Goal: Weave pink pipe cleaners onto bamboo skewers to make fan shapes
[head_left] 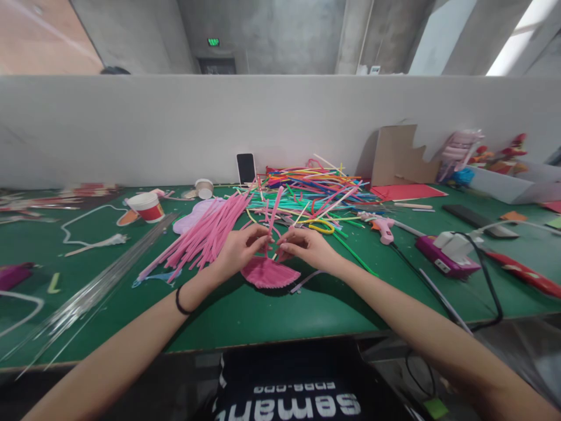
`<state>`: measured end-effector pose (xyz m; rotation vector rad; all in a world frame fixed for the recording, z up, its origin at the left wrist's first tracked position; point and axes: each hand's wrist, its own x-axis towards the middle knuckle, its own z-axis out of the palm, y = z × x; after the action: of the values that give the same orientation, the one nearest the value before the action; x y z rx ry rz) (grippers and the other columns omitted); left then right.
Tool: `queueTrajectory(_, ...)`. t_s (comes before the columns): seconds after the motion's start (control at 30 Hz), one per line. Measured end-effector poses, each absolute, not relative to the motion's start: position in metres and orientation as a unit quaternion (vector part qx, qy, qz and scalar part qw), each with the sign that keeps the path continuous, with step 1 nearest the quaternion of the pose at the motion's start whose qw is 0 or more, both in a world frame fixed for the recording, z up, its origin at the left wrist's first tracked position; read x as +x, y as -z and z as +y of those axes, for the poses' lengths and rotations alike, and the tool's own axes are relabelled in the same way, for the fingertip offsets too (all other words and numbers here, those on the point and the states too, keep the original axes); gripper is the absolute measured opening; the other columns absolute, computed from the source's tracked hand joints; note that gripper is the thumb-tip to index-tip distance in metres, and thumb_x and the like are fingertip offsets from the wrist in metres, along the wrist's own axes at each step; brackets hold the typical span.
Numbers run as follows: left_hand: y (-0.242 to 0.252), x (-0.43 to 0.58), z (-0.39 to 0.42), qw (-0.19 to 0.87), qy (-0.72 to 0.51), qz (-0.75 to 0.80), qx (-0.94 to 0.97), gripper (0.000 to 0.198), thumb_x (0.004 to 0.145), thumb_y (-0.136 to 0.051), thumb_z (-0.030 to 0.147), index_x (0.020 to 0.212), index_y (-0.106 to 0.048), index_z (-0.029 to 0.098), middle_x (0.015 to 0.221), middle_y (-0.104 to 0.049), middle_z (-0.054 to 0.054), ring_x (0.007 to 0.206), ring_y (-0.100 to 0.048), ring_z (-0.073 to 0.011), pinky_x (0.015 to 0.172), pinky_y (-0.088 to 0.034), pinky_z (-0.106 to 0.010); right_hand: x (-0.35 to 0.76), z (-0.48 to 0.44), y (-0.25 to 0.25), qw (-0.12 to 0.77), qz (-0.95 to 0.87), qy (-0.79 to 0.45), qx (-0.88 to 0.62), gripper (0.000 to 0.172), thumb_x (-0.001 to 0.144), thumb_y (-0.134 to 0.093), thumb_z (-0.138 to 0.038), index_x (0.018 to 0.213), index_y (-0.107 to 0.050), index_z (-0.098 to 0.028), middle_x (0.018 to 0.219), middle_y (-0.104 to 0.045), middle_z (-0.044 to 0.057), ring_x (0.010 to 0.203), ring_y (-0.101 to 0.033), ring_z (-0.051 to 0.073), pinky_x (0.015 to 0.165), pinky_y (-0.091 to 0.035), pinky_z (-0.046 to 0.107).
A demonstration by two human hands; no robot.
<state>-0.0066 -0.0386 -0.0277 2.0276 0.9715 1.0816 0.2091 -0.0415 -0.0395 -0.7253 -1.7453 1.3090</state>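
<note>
A pink fan-shaped piece (270, 273) with a ribbed surface and a scalloped lower edge lies just below my hands. A pink pipe cleaner (275, 211) stands up from it between them. My left hand (243, 248) has its fingers closed around the lower part of this pipe cleaner. On the other side, my right hand (309, 248) has its thumb and fingertips pinched together close to the stem; what they hold, if anything, is too small to tell. A bundle of pink pipe cleaners (205, 231) lies beside my left hand.
Multicoloured pipe cleaners (315, 187) are piled behind my hands, near a phone (246, 169). A pink glue gun (385, 229) and a purple power strip (447, 257) are at the right. Clear sticks (109, 275) and a paper cup (146, 207) are at the left.
</note>
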Motion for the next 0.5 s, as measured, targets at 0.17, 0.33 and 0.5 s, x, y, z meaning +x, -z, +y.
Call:
queueTrajectory(0.17,0.0322,-0.0041,-0.0348,0.358,-0.453,0.356,0.734,0.031,0.086,-0.065,0.048,0.097,-0.061,0.020,0.098,-0.073,-0.007,0.081,-0.072,-0.0225,0.074,-0.061,-0.036,0.2056,-0.0397,0.0392,0.440,-0.683,-0.510,-0.282,0.034,0.081,-0.071,-0.050,0.093,-0.061,-0.020,0.080,-0.073,0.002,0.077,-0.074,0.019,0.080,-0.059,0.035)
queueTrajectory(0.33,0.0308,-0.0025,-0.0358,0.357,-0.448,0.344,0.744,0.031,0.083,-0.069,0.047,0.094,-0.067,0.019,0.096,-0.073,-0.008,0.089,-0.071,-0.0234,0.081,-0.059,-0.037,0.2040,-0.0360,0.0416,0.452,-0.685,-0.499,-0.281,0.033,0.075,-0.076,-0.046,0.087,-0.059,-0.020,0.081,-0.069,0.000,0.075,-0.072,0.017,0.078,-0.059,0.033)
queueTrajectory(0.5,0.0318,-0.0015,-0.0352,0.316,-0.454,0.358,0.752,0.028,0.083,-0.070,0.042,0.097,-0.069,0.018,0.097,-0.072,-0.009,0.095,-0.069,-0.0248,0.075,-0.059,-0.034,0.2000,-0.0356,0.0445,0.471,-0.681,-0.480,-0.290,0.039,0.076,-0.076,-0.038,0.107,-0.057,-0.023,0.080,-0.070,-0.001,0.071,-0.071,0.017,0.074,-0.058,0.032)
